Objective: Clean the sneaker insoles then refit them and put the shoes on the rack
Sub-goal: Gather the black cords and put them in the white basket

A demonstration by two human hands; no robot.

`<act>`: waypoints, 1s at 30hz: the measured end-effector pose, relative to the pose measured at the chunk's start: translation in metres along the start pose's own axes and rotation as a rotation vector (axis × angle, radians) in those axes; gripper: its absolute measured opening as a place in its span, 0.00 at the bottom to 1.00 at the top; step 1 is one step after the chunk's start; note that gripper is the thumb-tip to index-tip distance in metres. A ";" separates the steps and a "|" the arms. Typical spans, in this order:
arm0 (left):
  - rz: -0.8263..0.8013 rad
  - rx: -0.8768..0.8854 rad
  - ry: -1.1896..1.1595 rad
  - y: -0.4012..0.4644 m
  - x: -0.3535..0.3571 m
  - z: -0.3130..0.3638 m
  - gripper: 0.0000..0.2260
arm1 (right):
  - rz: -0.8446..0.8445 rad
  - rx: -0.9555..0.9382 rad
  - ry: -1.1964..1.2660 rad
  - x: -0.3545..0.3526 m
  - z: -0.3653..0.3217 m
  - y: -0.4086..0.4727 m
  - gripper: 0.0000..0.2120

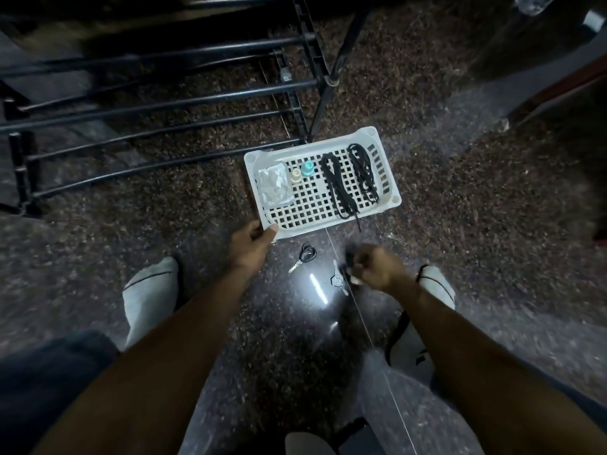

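My left hand (253,247) grips the near-left corner of a white perforated basket (392,200) on the floor. Inside the basket lie two bundles of black laces (335,182), two small bottles (301,172) and a clear plastic bag (274,187). To the right my right hand (374,267) is blurred, its fingers curled round a small dark thing with a white end that I cannot make out. A black shoe rack (164,103) stands at the upper left with bare bars. White footwear shows at my left foot (151,290) and right foot (437,284). No insole is visible.
Two keys (303,256) (336,279) lie on the dark speckled floor between my hands. A black stand leg (331,77) rises just behind the basket. Furniture edges close off the upper right.
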State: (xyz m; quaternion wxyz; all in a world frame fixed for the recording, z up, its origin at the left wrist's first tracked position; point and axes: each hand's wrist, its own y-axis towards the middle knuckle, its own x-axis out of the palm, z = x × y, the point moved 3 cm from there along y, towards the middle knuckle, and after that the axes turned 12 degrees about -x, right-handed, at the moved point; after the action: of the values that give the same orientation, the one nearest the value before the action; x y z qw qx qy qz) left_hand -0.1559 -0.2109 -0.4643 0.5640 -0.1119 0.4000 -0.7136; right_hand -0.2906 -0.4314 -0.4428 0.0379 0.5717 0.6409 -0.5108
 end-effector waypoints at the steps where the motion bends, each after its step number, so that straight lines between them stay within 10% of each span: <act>1: -0.001 0.001 -0.014 0.000 -0.001 -0.001 0.13 | 0.099 -0.066 0.174 -0.008 -0.013 0.007 0.05; 7: -0.055 0.012 -0.037 0.006 0.000 -0.005 0.10 | 0.538 -0.277 0.334 -0.051 -0.089 0.056 0.11; 17: -0.136 -0.019 -0.136 0.006 -0.002 -0.012 0.08 | 0.417 -0.222 -0.043 -0.027 -0.103 0.099 0.22; 23: 0.189 -0.216 -0.358 -0.002 -0.014 -0.029 0.12 | 0.753 -0.203 0.136 -0.012 -0.081 0.046 0.06; 30: 0.118 -0.015 0.388 -0.029 0.014 -0.057 0.06 | 0.382 0.090 0.054 0.070 -0.025 -0.007 0.18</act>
State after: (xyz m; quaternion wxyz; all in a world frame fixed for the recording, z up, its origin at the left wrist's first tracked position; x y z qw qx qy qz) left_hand -0.2165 -0.1968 -0.4853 0.5163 0.0472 0.5122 -0.6847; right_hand -0.3064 -0.3639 -0.4713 0.0912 0.6977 0.4979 -0.5070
